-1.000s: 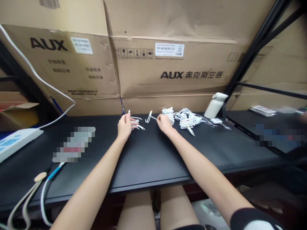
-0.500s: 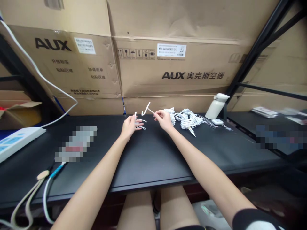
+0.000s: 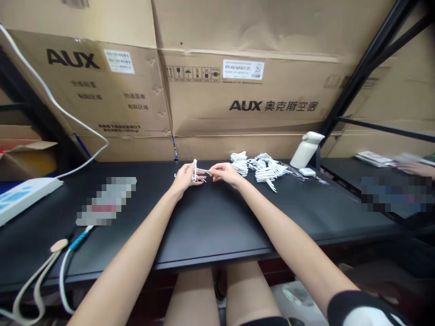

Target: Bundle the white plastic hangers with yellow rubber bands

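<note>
Just above the tabletop, my left hand (image 3: 182, 182) is closed on a thin white cable (image 3: 195, 170), which stands in a narrow upright loop at the fingers. Some of that hand's fingers reach out toward the right, with thin white ends beside them. A strand runs across to my right hand (image 3: 224, 175), whose thumb and fingertips pinch it. The gap between my hands is small. Behind and to the right of my right hand lie bundles of similar white cable (image 3: 268, 171), folded and heaped together.
A white bottle (image 3: 303, 151) and small white case (image 3: 307, 172) stand at the back right. On the left are a power strip (image 3: 23, 199), a blurred-out flat object (image 3: 107, 201) and a strap (image 3: 37, 276). Another person's hand (image 3: 416, 169) shows at far right. Cardboard (image 3: 204, 104) walls the back.
My right hand has moved slightly left and down, bringing the white cable from upright and bent to a strand reaching my left hand. Another person's hand has appeared at far right.
</note>
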`<state>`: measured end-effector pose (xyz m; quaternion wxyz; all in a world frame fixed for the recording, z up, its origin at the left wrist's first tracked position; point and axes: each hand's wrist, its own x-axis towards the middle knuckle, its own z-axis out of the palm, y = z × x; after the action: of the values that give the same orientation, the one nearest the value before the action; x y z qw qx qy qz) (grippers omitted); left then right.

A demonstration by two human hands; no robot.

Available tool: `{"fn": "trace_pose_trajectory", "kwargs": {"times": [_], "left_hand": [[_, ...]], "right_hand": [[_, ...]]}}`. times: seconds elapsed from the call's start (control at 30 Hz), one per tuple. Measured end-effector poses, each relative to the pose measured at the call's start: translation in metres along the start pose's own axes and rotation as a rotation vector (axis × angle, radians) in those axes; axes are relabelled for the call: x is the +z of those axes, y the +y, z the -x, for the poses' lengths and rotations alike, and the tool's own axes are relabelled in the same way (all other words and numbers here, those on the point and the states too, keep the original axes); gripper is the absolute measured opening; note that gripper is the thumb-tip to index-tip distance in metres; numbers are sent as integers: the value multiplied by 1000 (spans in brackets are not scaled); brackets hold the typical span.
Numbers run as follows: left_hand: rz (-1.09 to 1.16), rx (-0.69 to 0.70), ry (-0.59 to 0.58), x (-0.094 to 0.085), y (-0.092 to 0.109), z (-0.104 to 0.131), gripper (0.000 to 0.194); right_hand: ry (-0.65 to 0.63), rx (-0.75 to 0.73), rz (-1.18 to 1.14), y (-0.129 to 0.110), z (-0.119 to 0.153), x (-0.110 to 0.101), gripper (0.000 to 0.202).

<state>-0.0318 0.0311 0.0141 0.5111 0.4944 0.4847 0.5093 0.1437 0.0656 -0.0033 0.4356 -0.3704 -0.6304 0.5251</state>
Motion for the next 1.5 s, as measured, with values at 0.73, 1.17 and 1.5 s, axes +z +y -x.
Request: {"fn": "trace_pose_trajectory", "kwargs": {"times": [0.73, 1.17, 1.5], "left_hand": [[-86, -69, -86, -4, -2, -3, 28], [1, -149, -141, -8, -2, -3, 35], [5, -59, -99, -5, -3, -3, 28]], "right_hand": [[179, -226, 229, 8, 0, 10, 29], [77, -228, 175, 13, 2, 18, 34], [222, -314, 309, 5, 14, 35, 30]]}}
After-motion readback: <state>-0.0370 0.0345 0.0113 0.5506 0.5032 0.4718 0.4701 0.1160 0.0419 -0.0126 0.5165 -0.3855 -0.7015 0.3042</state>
